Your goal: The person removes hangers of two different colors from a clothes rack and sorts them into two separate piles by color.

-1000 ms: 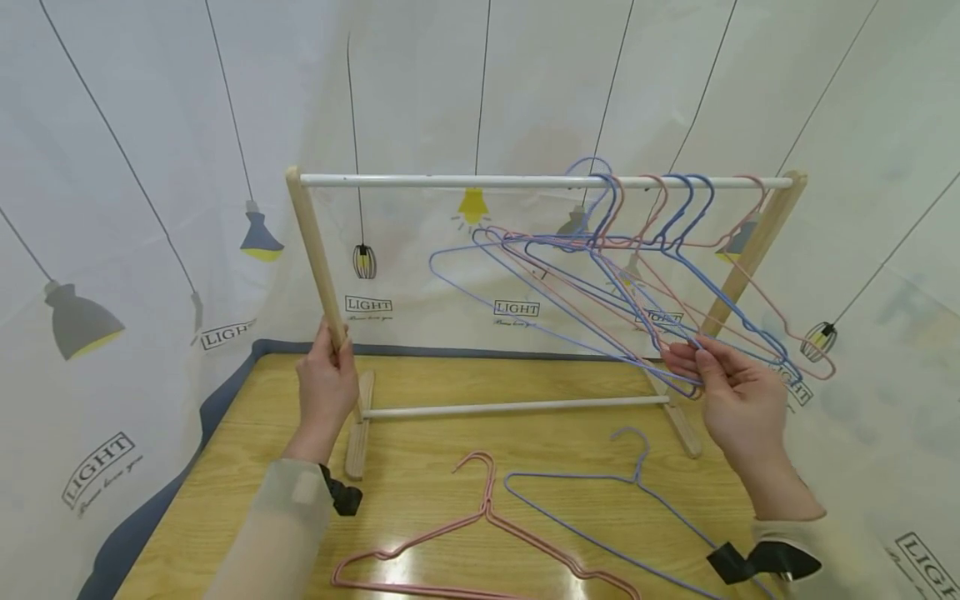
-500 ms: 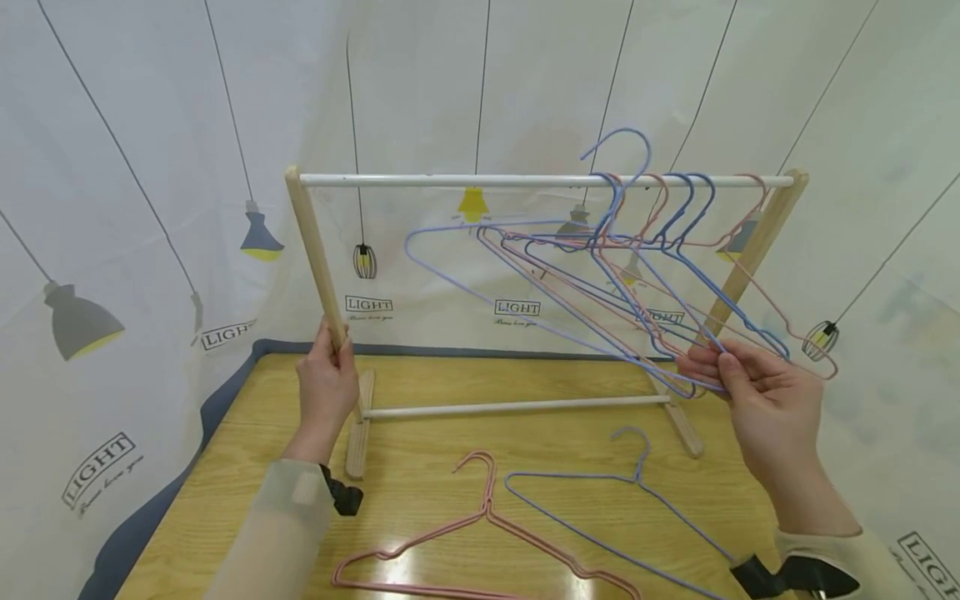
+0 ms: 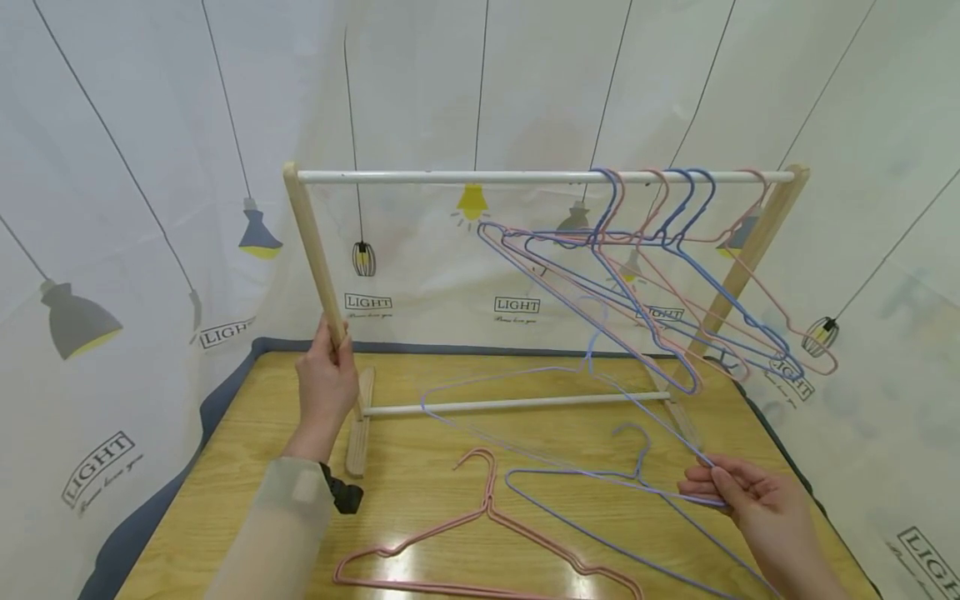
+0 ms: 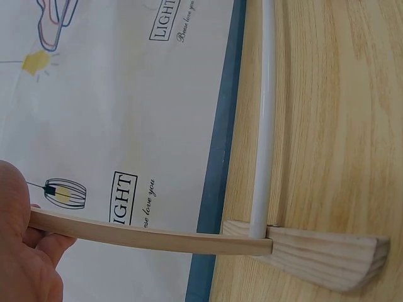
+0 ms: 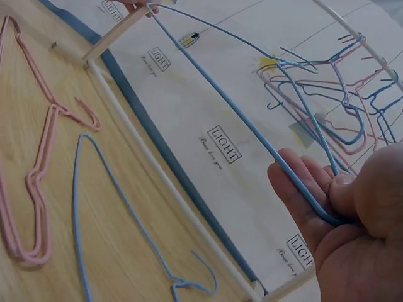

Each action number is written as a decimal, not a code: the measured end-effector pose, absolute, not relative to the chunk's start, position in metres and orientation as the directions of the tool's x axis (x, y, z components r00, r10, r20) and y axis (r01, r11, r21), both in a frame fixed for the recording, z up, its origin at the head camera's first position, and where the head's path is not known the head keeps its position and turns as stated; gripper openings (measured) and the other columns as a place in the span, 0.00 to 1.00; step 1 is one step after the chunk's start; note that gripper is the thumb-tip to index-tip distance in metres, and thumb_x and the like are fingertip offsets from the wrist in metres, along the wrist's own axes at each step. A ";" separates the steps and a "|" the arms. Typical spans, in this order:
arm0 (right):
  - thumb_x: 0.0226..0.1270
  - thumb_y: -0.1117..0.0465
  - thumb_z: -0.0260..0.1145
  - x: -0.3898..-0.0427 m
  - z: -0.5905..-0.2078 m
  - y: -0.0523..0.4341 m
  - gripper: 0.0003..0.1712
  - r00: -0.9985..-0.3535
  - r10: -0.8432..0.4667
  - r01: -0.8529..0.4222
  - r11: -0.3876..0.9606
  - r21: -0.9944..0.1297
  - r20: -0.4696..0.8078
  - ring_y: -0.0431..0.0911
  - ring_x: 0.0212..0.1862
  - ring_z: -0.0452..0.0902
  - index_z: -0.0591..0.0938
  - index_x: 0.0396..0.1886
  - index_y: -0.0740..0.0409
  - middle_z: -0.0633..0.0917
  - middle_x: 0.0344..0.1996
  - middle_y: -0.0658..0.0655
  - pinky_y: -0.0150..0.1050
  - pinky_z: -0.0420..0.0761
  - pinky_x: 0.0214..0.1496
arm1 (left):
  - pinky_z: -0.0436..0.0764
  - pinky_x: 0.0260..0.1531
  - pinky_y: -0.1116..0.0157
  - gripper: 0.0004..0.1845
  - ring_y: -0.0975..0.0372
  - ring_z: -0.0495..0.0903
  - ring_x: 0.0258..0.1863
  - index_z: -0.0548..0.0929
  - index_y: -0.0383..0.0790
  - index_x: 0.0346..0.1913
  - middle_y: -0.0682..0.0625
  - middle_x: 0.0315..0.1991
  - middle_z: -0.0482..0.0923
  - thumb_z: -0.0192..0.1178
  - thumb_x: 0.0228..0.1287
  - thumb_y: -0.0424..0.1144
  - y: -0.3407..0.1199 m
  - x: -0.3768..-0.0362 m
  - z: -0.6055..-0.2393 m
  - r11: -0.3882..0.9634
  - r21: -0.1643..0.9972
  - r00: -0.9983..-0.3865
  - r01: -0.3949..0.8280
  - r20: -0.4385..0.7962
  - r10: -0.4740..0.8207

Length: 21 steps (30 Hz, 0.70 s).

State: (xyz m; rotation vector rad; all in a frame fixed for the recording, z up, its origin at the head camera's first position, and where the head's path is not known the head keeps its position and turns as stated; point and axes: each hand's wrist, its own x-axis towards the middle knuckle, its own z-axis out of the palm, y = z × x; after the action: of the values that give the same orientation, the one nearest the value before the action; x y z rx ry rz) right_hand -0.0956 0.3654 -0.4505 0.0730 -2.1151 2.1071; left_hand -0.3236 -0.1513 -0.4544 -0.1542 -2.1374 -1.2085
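Presently, the right hand pinches a blue hanger at right, above the table; partly blurred, it appears clear of the rail. The left hand grips the left post.

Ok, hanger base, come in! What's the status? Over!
Left fingers holding the rack post. Right fingers pinching a blue hanger by one corner, clear of the rail. Second blue hanger on the table, possibly in the way.

A pale cloth backdrop surrounds the far side of a light wood-grain bench. Printed on it are a large grey lamp, a yellow lamp, caged bulbs and boxed "LIGHT" labels. A dark blue strip borders the bench's far edge.
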 end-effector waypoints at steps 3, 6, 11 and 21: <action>0.84 0.70 0.57 -0.090 -0.465 0.375 0.13 -0.993 0.078 -0.084 -0.003 -0.996 0.083 0.50 0.44 0.91 0.87 0.54 0.62 0.91 0.43 0.60 0.41 0.86 0.48 | 0.83 0.28 0.48 0.12 0.47 0.88 0.33 0.79 0.36 0.62 0.34 0.52 0.87 0.57 0.81 0.31 -0.152 -0.323 -0.455 0.566 0.717 -0.769 0.407 0.603 -0.212; 0.83 0.73 0.55 -0.083 -0.480 0.384 0.13 -0.993 0.107 -0.039 -0.002 -0.999 0.039 0.50 0.43 0.91 0.85 0.55 0.69 0.91 0.42 0.60 0.40 0.87 0.46 | 0.84 0.29 0.48 0.13 0.48 0.88 0.34 0.79 0.36 0.62 0.34 0.52 0.87 0.57 0.80 0.30 -0.152 -0.323 -0.453 0.562 0.720 -0.768 0.407 0.603 -0.215; 0.83 0.74 0.54 -0.072 -0.505 0.401 0.13 -0.969 0.223 0.106 -0.007 -0.994 -0.105 0.49 0.40 0.91 0.83 0.56 0.77 0.92 0.39 0.59 0.42 0.88 0.44 | 0.84 0.29 0.48 0.14 0.47 0.88 0.33 0.79 0.36 0.64 0.34 0.51 0.87 0.58 0.80 0.31 -0.153 -0.322 -0.451 0.559 0.716 -0.763 0.417 0.611 -0.213; 0.77 0.74 0.62 -0.058 -0.539 0.438 0.15 -0.889 0.302 0.338 -0.071 -0.938 -0.344 0.54 0.40 0.91 0.80 0.55 0.86 0.90 0.38 0.67 0.47 0.87 0.47 | 0.84 0.29 0.48 0.14 0.48 0.88 0.34 0.80 0.36 0.64 0.34 0.52 0.87 0.57 0.81 0.32 -0.152 -0.323 -0.451 0.555 0.719 -0.763 0.419 0.610 -0.214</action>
State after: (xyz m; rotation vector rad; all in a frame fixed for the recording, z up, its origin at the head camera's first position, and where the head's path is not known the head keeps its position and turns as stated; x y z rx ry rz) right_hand -0.0578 0.4384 -0.5389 -0.7441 -2.1590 2.1957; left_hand -0.3226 -0.1520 -0.4512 -0.1636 -2.1207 -1.2183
